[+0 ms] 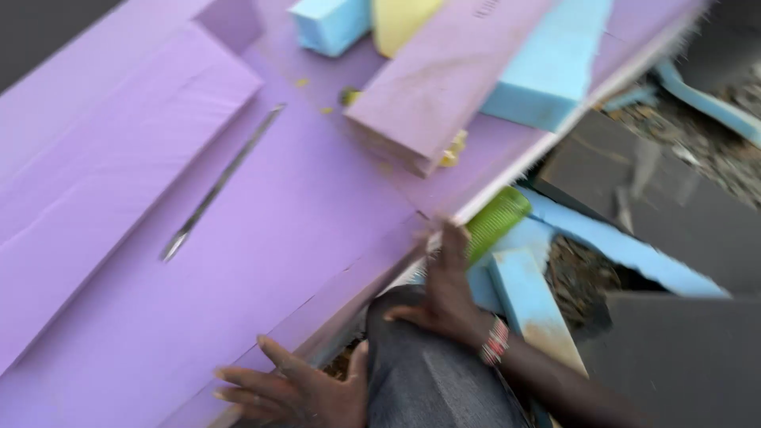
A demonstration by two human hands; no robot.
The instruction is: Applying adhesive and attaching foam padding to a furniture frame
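— While you leaned over the big purple foam sheet, where were your hands?

— Your left hand lay spread and flat on the sheet's near edge, holding nothing. Your right hand was at that same edge further along, fingers partly curled beside a green ribbed roller-like thing; blur hid whether you gripped it.

— And the long blade?

— The thin metal blade rested untouched on the sheet, well apart from both hands.

— How far had the work got?

— I judged it partway. Smaller pieces were already stacked at the sheet's far end: a purple slab, blue blocks and a yellow piece. The big sheet itself looked whole, with no cut begun.
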